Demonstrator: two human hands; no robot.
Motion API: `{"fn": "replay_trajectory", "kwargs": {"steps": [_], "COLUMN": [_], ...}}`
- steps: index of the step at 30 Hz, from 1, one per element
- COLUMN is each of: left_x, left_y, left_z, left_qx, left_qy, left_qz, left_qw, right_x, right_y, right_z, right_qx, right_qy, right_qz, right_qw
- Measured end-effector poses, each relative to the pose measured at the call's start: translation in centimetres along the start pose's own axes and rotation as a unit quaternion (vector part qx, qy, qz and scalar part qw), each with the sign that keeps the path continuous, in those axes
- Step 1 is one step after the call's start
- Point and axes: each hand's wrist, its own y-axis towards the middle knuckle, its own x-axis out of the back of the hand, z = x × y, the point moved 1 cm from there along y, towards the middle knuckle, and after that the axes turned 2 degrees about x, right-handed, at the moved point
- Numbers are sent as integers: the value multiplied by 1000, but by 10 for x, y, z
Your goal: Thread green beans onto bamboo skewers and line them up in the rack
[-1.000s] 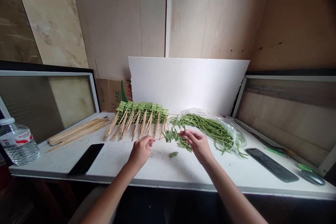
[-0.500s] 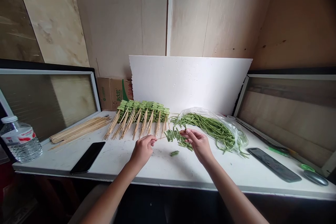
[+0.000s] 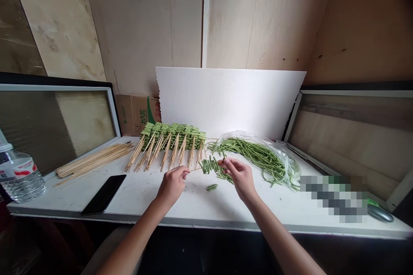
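Observation:
My left hand pinches the bare end of a thin bamboo skewer above the table. Several short pieces of green long bean sit threaded side by side along it. At the skewer's other end, my right hand has thumb and fingers closed on a bean piece; the skewer's tip is hidden there. Below the right hand lies a small pile of cut bean pieces, partly covered by it. A few more pieces rest on the table nearer to me.
Filled bean skewers are stacked at the back, sticks toward me. Bare skewers lie left, near a black phone and water bottle. Whole long beans spill from a plastic bag at right. A pixelated patch hides something there.
The view has shifted slightly, so everything sits a little further left. Both hands keep nearly the same hold on the skewer and bean piece.

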Motion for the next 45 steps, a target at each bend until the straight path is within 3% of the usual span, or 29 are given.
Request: {"fn": "replay_trajectory", "kwargs": {"steps": [5, 16, 29, 34, 36, 38, 41, 43, 45], "left_x": [-4, -7, -5, 1, 2, 1, 0, -1, -1], "left_y": [-3, -5, -4, 1, 2, 3, 3, 3, 3], "left_z": [1, 8, 0, 5, 11, 18, 25, 27, 27], "left_qx": [-2, -2, 0, 31, 45, 58, 71, 78, 82], "left_qy": [-2, 7, 4, 14, 20, 24, 23, 22, 21], "left_qz": [-6, -11, -12, -25, -27, -24, -14, -8, -4], "left_qw": [1000, 1000, 1000, 999, 998, 998, 997, 997, 996], "right_x": [-3, -7, -14, -3, 7, 16, 23, 22, 19], "right_y": [-3, -6, -11, -1, 5, 9, 8, 4, -1], "right_z": [0, -14, -19, -15, -18, -24, -37, -46, -51], "right_qx": [19, -9, -11, -28, -11, 29, 106, 137, 152], "right_qy": [-3, 50, 27, 31, -35, -177, -389, -460, -486], "right_qz": [-17, -32, -20, -3, 23, 65, 149, 192, 227], "right_qw": [1000, 998, 999, 999, 999, 982, 903, 856, 830]}}
